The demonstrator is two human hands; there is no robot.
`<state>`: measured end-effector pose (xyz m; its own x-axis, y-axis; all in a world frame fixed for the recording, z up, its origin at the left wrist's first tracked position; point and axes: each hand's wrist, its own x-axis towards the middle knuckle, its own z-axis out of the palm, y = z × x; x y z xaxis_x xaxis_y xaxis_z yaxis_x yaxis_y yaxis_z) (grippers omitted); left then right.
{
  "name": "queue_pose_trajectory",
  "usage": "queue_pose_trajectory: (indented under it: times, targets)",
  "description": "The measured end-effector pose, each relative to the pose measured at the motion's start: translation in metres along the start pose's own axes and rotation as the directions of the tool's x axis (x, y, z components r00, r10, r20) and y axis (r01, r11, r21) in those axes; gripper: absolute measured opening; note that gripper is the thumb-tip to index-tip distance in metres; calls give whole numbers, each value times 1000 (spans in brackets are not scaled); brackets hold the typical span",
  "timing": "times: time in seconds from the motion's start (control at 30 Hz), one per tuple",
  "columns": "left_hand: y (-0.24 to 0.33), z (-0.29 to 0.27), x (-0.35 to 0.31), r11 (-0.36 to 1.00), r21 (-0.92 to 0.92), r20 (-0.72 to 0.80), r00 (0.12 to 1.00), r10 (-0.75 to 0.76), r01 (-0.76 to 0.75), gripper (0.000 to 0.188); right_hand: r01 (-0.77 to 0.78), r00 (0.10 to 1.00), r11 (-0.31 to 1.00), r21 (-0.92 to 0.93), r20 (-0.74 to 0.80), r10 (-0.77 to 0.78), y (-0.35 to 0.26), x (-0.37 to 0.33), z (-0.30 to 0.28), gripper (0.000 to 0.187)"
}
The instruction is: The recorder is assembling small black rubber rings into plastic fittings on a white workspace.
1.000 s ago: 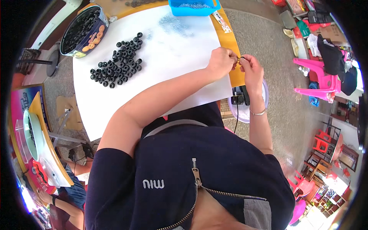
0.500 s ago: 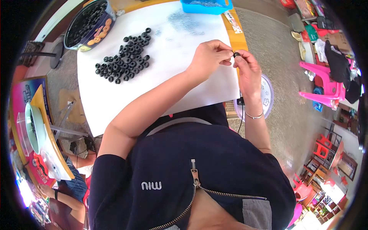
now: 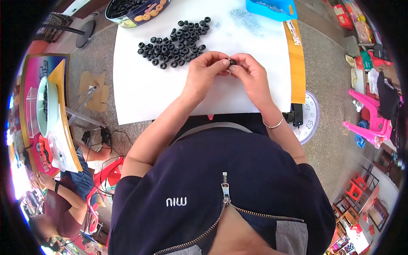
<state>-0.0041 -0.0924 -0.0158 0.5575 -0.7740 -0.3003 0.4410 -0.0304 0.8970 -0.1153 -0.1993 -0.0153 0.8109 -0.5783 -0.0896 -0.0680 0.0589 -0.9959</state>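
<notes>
Above the white sheet (image 3: 140,100) on the table, my two hands meet at the fingertips. Between them is a small round black piece (image 3: 232,62), partly covered by fingers. My left hand (image 3: 205,73) pinches it from the left with thumb and forefinger. From the other side my right hand (image 3: 251,76) grips it in the same way. To the left of my hands lies a loose spread of similar black ring-shaped pieces (image 3: 174,47), with holes through them. Farther back, tiny clear pieces (image 3: 246,21) are scattered on the sheet.
A round tin (image 3: 140,18) of black pieces stands at the back left, a blue plastic basket (image 3: 272,12) at the back right. A lilac-rimmed round stool or lid (image 3: 312,119) is beside the table. At far left, another person (image 3: 63,204) sits by a table with a pale green bowl (image 3: 52,106).
Both hands have moved left from the sheet's right edge, over the sheet, still pinching the black piece. The view has shifted, so the table appears farther right and higher.
</notes>
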Motion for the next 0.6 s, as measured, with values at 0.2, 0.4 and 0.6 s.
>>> queue_pose_trajectory:
  times: [0.2,0.4,0.6]
  targets:
    - [1,-12,0,991,-130,-21,1000,10,-12,17,-12,999,996,87,42,8,0,5,7,16]
    - [-2,-15,4,984,-179,-41,999,14,-21,17,26,999,993,117,32,-30,8,4,6,16]
    - [8,-3,-3,893,446,-134,981,138,-65,15,37,999,994,102,-29,-34,3,1,2,17]
